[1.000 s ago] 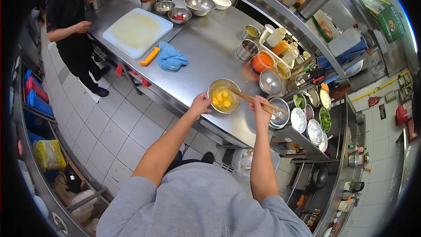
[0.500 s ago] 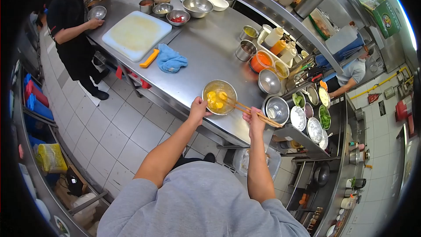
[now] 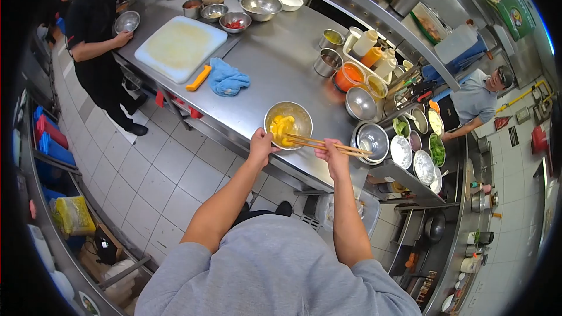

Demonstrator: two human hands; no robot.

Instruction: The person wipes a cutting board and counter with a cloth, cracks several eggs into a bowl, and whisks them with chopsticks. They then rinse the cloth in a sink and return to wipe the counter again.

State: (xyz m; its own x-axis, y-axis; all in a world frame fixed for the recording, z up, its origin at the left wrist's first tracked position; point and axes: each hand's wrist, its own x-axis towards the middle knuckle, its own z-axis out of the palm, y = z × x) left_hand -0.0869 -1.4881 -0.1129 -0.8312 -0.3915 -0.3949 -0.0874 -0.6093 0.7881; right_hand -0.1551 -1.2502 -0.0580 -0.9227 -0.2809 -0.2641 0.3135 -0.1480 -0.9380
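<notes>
My left hand point(image 3: 261, 147) grips the near left rim of a metal mixing bowl point(image 3: 300, 116) at the steel table's front edge. The bowl is tilted, and a yellow egg-like mixture point(image 3: 281, 128) lies against its left side. In my right hand point(image 3: 335, 158) is a pair of wooden chopsticks point(image 3: 313, 142), held nearly level with their tips in the mixture. To the right of this hand stand stacked metal bowls point(image 3: 373, 140). Left of the mixing bowl, a blue cloth point(image 3: 228, 77) lies beside an orange-handled tool point(image 3: 198, 78).
A white cutting board point(image 3: 180, 48) lies at the left. Sauce bottles point(image 3: 371, 55) and metal containers point(image 3: 328, 62) line the far right side, below an overhead shelf point(image 3: 374, 9). One person point(image 3: 96, 35) holds a bowl at the left; another person point(image 3: 475, 102) stands at the right.
The mixing bowl has moved slightly left and tips more. The chopsticks have swung to a flatter angle, and the yolks look more broken up. The left person's far arm reaches further out.
</notes>
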